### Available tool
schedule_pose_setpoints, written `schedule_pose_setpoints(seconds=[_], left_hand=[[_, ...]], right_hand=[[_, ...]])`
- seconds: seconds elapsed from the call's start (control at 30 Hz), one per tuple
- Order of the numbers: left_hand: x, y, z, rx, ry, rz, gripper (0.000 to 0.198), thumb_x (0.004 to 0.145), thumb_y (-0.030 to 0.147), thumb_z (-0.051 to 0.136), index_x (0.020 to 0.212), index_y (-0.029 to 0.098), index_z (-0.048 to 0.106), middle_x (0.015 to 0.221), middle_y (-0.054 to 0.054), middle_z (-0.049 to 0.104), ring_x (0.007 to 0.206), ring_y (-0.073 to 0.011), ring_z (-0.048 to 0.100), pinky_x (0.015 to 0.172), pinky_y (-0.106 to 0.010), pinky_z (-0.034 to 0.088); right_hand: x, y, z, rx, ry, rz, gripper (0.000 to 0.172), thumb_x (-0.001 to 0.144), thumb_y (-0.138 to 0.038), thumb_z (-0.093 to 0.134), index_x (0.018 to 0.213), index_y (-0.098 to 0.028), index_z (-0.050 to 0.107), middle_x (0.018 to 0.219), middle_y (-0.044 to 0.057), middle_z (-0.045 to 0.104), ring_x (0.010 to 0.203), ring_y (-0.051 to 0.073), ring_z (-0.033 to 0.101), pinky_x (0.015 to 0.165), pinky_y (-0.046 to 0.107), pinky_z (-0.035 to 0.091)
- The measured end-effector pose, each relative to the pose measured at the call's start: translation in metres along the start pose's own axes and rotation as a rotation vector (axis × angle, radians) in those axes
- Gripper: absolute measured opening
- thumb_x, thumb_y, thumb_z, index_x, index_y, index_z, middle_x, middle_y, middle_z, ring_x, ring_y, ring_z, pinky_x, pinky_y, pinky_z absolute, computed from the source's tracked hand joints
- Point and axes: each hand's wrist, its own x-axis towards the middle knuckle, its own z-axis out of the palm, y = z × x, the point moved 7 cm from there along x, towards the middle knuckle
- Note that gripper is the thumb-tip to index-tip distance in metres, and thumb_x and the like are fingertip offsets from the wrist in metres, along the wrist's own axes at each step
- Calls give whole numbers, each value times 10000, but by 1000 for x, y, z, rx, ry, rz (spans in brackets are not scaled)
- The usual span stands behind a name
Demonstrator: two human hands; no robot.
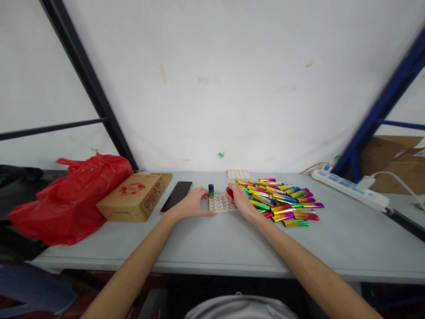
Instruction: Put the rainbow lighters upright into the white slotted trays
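Cream tray (221,204) lies flat on the grey table (212,248), its surface marked by rows of round hollows. At its 11 o'clock corner, one glossy piece (211,191) stands upright, dark-topped, blue fading to yellow-green. Left hand (194,201), at the tray's 9 o'clock side, holds thumb and fingers spread; contact with that piece cannot be confirmed. Right hand (241,198), at 2 o'clock, pinches a red piece (229,192), mostly hidden. Metallic multicoloured pile (282,217) lies at 3 o'clock

Prob. small wkshp: grey bench (212,246), blue metal frame (381,105), pwr strip (348,189).
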Motion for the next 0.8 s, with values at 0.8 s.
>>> schedule_pose_setpoints(seconds=[0.8], left_hand=[[1, -5, 2, -13, 19, 2, 622, 606, 626, 833, 984, 165, 655, 978, -91, 661, 915, -282, 623, 848, -403, 513]], right_hand=[[-8, -41, 1, -592, 126, -516, 326, 948, -499, 612, 822, -204, 663, 840, 55, 630, 815, 202, 586, 827, 326, 450]])
